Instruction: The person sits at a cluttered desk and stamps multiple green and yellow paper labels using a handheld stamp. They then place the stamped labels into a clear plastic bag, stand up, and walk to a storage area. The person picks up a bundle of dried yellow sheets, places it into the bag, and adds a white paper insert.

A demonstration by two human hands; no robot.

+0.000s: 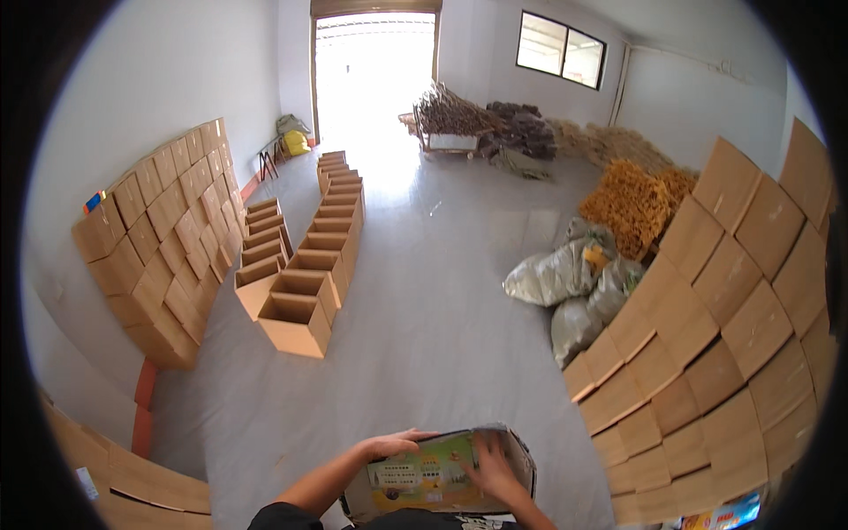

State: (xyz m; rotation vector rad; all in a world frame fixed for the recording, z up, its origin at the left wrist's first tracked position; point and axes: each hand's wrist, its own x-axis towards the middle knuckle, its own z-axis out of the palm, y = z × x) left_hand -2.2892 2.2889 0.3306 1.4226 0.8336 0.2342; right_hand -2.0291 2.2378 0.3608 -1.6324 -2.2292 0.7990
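Note:
A carton with a green printed panel (pixel 415 481) and dark, worn edges is right in front of my body, at the lower edge of the view. My left hand (pixel 395 443) is at its far left rim, the thumb on the printed side and the fingers along the edge, so it grips the rim. On the right part of the panel lies my right hand (pixel 492 466), fingers spread and touching the surface, holding nothing. My body hides the carton's near side.
Open brown boxes (pixel 296 322) stand in two rows on the grey floor (pixel 424 353). Stacked cartons line the left wall (pixel 168 221) and the right side (pixel 698 300). Grey sacks (pixel 556 274), an orange-brown heap (pixel 627 208) and a bundle of sticks (pixel 450 110) lie farther off, near a bright doorway (pixel 375 79).

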